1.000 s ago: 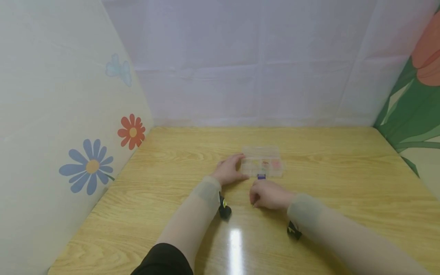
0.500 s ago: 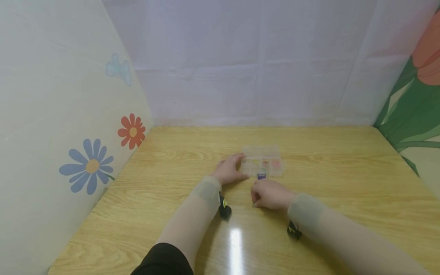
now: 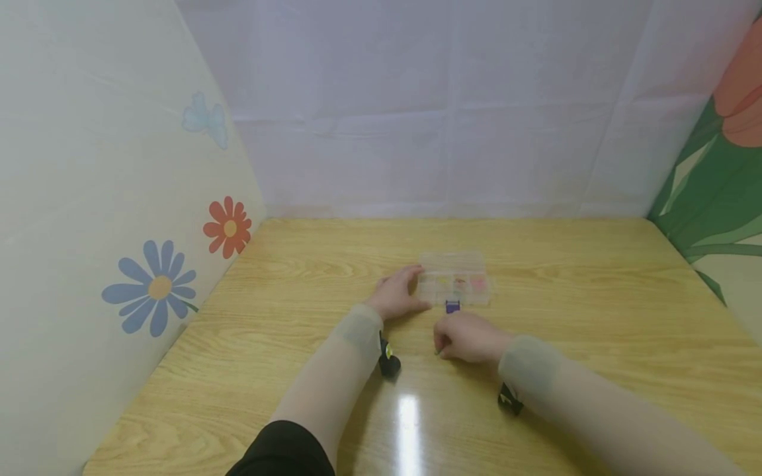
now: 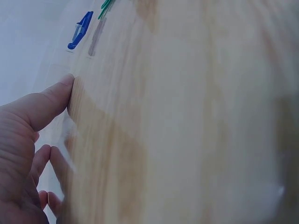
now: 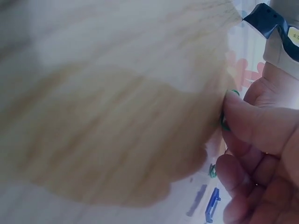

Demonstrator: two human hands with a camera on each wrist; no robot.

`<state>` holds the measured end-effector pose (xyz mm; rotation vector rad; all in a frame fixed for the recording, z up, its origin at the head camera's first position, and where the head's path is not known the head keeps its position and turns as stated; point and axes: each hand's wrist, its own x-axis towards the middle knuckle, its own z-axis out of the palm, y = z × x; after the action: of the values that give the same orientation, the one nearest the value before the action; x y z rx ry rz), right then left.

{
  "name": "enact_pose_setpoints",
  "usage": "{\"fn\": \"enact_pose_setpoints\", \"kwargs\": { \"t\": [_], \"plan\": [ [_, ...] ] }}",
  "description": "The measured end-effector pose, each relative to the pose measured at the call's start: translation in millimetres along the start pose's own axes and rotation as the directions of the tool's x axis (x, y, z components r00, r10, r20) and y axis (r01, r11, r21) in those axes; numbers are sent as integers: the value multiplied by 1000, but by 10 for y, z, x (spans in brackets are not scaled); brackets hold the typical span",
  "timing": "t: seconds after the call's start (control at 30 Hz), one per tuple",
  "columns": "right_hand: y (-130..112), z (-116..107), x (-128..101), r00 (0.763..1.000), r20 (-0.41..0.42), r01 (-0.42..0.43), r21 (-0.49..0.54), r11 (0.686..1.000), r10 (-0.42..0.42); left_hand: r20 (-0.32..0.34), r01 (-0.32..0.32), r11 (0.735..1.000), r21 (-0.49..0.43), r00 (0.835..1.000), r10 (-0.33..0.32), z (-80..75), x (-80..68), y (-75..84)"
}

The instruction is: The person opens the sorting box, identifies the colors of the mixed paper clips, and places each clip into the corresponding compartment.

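The small clear plastic box (image 3: 454, 278) lies on the table (image 3: 595, 311), light, rigid and probably slippery, so its side edges offer the best hold; the left hand (image 3: 395, 293) grips its left end, while the right hand (image 3: 467, 337) pinches a small green thing (image 5: 225, 122).

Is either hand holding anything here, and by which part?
The left hand grips the clear box by its left end. The right hand pinches something small and green.
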<state>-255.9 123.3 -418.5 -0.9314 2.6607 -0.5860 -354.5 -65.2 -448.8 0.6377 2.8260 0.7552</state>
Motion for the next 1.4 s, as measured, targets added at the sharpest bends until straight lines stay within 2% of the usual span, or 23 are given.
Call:
{"fn": "enact_pose_setpoints", "kwargs": {
  "t": [0.27, 0.47, 0.63, 0.83, 1.1, 1.2, 1.4],
  "plan": [
    [24, 19, 1, 1000, -1, 12, 9, 1000, -12, -3, -4, 1000, -6, 1000, 4, 0, -6, -4],
    [57, 25, -14, 1000, -8, 26, 73, 997, -26, -1, -3, 1000, -18, 1000, 3, 4, -5, -9],
    [83, 6, -18, 999, -11, -30, 154, 988, 32, 8, 11, 1000, -21, 1000, -11, 6, 2, -13],
    [119, -106, -20, 994, -38, -86, 264, 961, 99, 9, 15, 1000, -22, 1000, -15, 12, 6, -28],
    [273, -316, 46, 988, -142, -38, 170, 985, 63, 21, 32, 999, -36, 999, -31, -9, -5, -17],
    [316, -387, 59, 980, -157, -90, 188, 978, 120, 18, 35, 999, -31, 999, -34, -9, -2, -11],
    [403, -497, 78, 957, -161, -193, 262, 945, 241, 13, 28, 999, -19, 1000, -28, -13, 8, 4]
  ]
}}
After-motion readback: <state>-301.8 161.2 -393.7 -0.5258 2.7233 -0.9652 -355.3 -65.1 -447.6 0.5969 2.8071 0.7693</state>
